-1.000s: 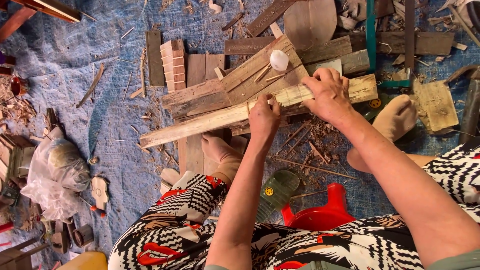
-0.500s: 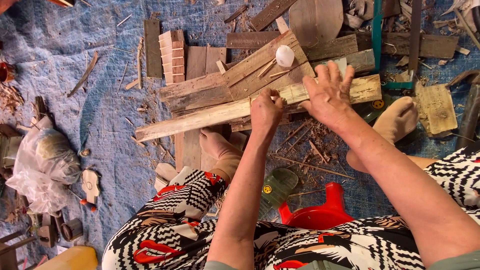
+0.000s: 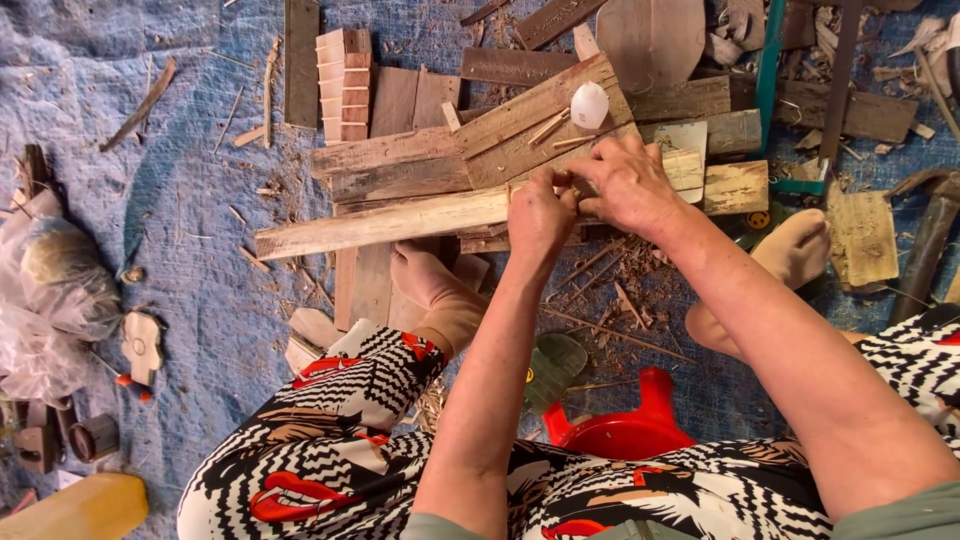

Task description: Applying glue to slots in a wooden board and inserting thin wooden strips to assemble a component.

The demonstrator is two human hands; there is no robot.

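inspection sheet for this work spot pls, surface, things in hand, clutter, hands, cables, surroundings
surface: blue tarp on the ground, strewn with wood chips and splinters
job's things: long pale wooden strip lying across a stack of weathered planks
clutter: small white cap-like piece on the planks; row of short wood blocks; clear plastic bag at left; yellow container; red plastic stool
grippers: left hand closed in a grip on the strip; right hand close beside it, fingers on the strip
cables: nothing seen
surroundings: person seated, patterned trousers, socked feet beside the planks; teal bar at upper right
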